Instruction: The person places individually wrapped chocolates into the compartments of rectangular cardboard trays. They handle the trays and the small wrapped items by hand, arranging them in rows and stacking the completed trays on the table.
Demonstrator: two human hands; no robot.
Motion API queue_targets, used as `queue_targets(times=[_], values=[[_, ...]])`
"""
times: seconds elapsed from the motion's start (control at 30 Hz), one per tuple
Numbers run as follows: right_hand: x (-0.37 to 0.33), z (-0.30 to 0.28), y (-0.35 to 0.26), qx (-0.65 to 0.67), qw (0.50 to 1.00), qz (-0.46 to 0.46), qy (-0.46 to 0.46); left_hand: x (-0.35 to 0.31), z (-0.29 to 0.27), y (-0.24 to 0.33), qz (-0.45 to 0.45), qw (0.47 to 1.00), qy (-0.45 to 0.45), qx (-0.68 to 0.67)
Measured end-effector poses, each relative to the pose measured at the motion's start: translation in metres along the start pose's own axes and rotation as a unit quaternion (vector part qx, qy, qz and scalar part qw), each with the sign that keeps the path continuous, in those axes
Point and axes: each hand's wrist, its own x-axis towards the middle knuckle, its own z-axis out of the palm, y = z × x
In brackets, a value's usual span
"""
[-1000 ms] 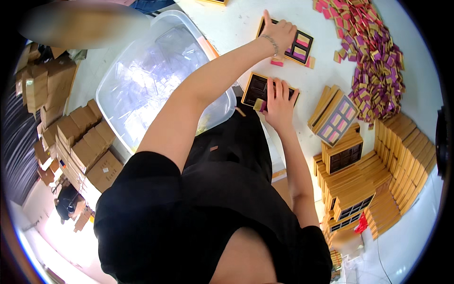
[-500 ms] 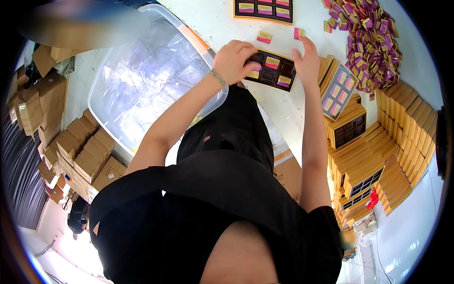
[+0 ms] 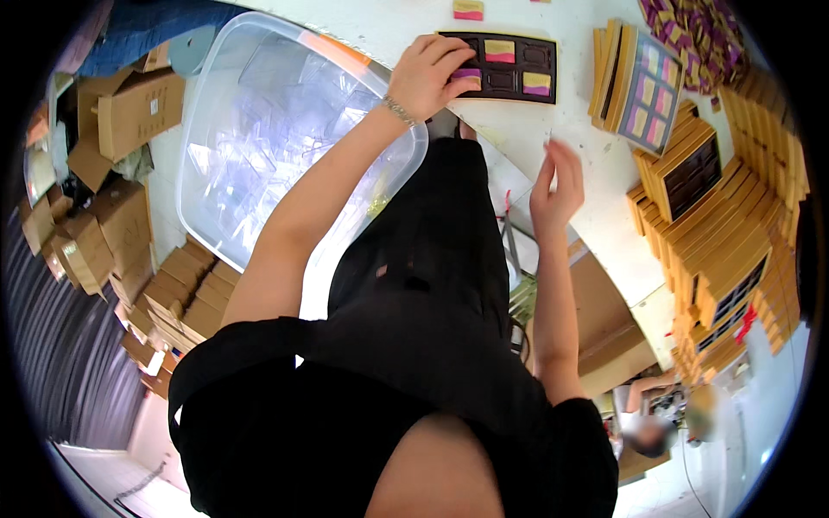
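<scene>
A dark brown tray [image 3: 503, 82] with two rows of compartments lies on the white table [image 3: 596, 186]. Small wavy two-coloured pieces sit in some of them: a gold-and-pink piece [image 3: 499, 51] in the top middle, a gold-and-purple piece [image 3: 535, 83] at lower right, and a purple piece [image 3: 466, 79] at lower left. Over the tray's left end my left hand [image 3: 429, 78] is curled, fingers above and thumb below; its fingers hide the top-left compartment. Apart from the tray, near the table's edge, my right hand [image 3: 557, 190] has its fingertips drawn together; anything between them is too small to name.
A clear plastic bin [image 3: 194, 173] of transparent pieces stands at left. To the right are a tilted filled tray [image 3: 649, 95], stacked yellow-edged trays [image 3: 725, 233] and a heap of small pieces [image 3: 691, 39]. One loose piece [image 3: 468, 10] lies beyond the tray. Cardboard boxes [image 3: 138, 116] fill the far left.
My right hand has moved back from the tray's right side toward me, its fingers closing together. My left hand stays at the tray's left end. The whole view has shifted, with the table higher up.
</scene>
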Motion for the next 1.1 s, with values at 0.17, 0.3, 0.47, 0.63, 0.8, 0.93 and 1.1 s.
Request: queue_targets(times=[0.17, 0.3, 0.47, 0.63, 0.8, 0.93, 1.1], values=[[-0.136, -0.005, -0.007, 0.048, 0.987, 0.15, 0.01, -0.033, -0.028, 0.055, -0.026, 0.995, 0.09, -0.035], [-0.252, 0.033, 0.027, 0.084, 0.939, 0.33, -0.046, -0.102, -0.035, 0.133, -0.084, 0.991, 0.002, -0.109], [-0.41, 0.067, 0.078, -0.048, 0.876, 0.479, -0.024, -0.197, 0.047, 0.159, -0.05, 0.972, -0.151, -0.175], [-0.553, 0.076, 0.128, -0.266, 0.8, 0.537, 0.019, -0.318, 0.223, 0.056, -0.297, 0.91, -0.255, -0.138], [-0.585, 0.104, 0.162, -0.321, 0.754, 0.573, 0.012, -0.383, 0.363, -0.12, -0.604, 0.73, -0.257, -0.193], [-0.604, 0.119, 0.17, -0.356, 0.754, 0.546, 0.078, -0.392, 0.426, -0.18, -0.615, 0.751, -0.238, -0.042], [-0.601, 0.11, 0.189, -0.374, 0.79, 0.468, 0.131, -0.432, 0.491, -0.29, -0.525, 0.768, -0.343, 0.127]])
